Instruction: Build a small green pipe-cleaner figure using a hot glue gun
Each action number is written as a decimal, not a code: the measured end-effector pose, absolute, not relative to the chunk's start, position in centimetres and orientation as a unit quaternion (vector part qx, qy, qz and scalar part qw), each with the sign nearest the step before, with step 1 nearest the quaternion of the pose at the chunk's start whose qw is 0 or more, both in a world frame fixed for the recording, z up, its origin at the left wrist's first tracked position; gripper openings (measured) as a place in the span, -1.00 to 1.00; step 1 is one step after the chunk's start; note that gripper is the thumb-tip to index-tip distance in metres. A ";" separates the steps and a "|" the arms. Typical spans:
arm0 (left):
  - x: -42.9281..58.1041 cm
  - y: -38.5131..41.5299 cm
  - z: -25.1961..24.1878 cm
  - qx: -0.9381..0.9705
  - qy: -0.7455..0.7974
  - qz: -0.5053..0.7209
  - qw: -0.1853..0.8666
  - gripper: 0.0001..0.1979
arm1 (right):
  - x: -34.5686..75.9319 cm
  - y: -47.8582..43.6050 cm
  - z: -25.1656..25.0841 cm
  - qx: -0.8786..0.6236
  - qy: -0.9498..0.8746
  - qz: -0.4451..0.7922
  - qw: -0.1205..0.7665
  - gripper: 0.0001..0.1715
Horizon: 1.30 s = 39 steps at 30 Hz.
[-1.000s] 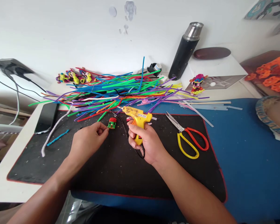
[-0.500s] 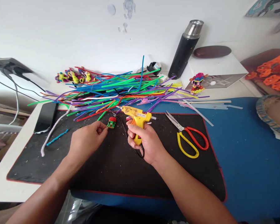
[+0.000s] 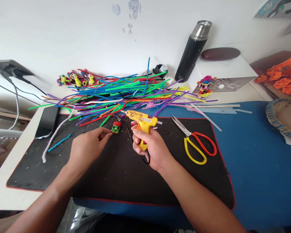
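My right hand (image 3: 151, 147) is wrapped round the handle of a yellow hot glue gun (image 3: 141, 120), whose nozzle points left. A black cord hangs from the bottom of its grip. Between thumb and forefinger, my left hand (image 3: 89, 144) pinches the edge of a small green and red pipe-cleaner figure (image 3: 115, 127) just above the black mat (image 3: 106, 181). The figure sits left of the glue gun, apart from the nozzle. Open-bladed scissors (image 3: 191, 137) with one red and one yellow handle lie to the right of my right hand.
Behind the hands spreads a pile of coloured pipe cleaners (image 3: 126, 92). A black phone (image 3: 48, 122), a white strip (image 3: 55, 137) and a blue twisted piece (image 3: 59, 142) lie left. A black thermos (image 3: 192, 51), a white box (image 3: 228, 69) and a finished figure (image 3: 205, 87) stand at the back right.
My left hand has shifted and turned very slightly, still pinching the figure. The right hand and the glue gun look unmoved.
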<state>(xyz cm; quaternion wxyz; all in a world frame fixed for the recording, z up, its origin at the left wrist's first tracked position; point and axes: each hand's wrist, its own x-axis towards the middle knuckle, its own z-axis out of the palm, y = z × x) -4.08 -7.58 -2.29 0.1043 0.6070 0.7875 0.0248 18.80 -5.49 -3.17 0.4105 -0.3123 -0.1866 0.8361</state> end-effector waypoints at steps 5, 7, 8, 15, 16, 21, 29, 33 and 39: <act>-4.7 -7.9 -2.5 0.596 0.793 0.037 0.122 -0.59 | 18.7 -5.5 -3.1 -0.314 -0.184 0.836 0.410 -0.62; -5.0 -8.1 -2.5 0.592 0.793 0.050 0.130 -0.57 | 18.7 -5.5 -3.2 -0.314 -0.185 0.837 0.408 -0.62; -5.1 -8.1 -2.5 0.591 0.793 0.058 0.136 -0.55 | 18.7 -5.5 -3.2 -0.315 -0.186 0.837 0.408 -0.62; -5.9 -8.7 -3.2 0.592 0.777 0.129 0.169 -0.56 | 18.8 -5.5 -3.2 -0.323 -0.189 0.833 0.407 -0.59; -6.0 -8.8 -3.6 0.592 0.774 0.141 0.175 -0.57 | 18.8 -5.5 -3.2 -0.325 -0.189 0.833 0.407 -0.58; -5.9 -9.2 -5.4 0.587 0.772 0.178 0.168 -0.61 | 18.9 -5.4 -3.3 -0.333 -0.188 0.828 0.411 -0.53; -5.9 -9.4 -6.8 0.639 0.740 0.179 0.111 -0.63 | 18.9 -5.1 -3.8 -0.352 -0.201 0.811 0.422 -0.51; -6.0 -9.4 -7.0 0.644 0.736 0.178 0.106 -0.65 | 18.8 -4.9 -4.3 -0.368 -0.220 0.794 0.430 -0.52; -5.9 -9.4 -7.0 0.642 0.734 0.189 0.116 -0.69 | 18.6 -4.6 -5.3 -0.383 -0.243 0.786 0.420 -0.51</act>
